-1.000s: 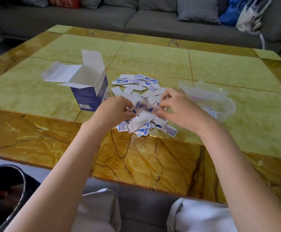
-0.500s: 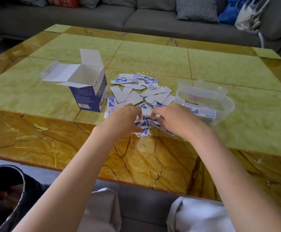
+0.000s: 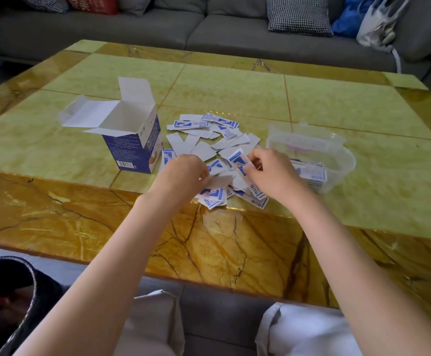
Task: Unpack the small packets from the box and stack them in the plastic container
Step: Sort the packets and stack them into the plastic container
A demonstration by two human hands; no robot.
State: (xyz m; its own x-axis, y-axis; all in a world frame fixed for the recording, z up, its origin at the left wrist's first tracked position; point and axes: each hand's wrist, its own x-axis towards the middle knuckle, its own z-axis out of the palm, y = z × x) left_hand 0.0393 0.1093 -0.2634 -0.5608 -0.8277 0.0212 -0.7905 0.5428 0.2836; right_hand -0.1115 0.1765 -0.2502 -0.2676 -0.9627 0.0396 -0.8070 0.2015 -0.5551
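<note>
Since a moment ago the right hand [image 3: 273, 176] has lifted a packet [image 3: 238, 158] off the pile [image 3: 209, 147] by the table's [image 3: 337, 104] near edge — fingers pinching it; left hand [image 3: 183, 176] pinches another. Plastic container [image 3: 343, 160], just right, partly stacked — sorting continues.

Green-and-amber marble coffee table [image 3: 337, 104] before a grey sofa [image 3: 209, 34] bearing a houndstooth cushion [image 3: 299, 15]; daylight glints along the table's near edge
</note>
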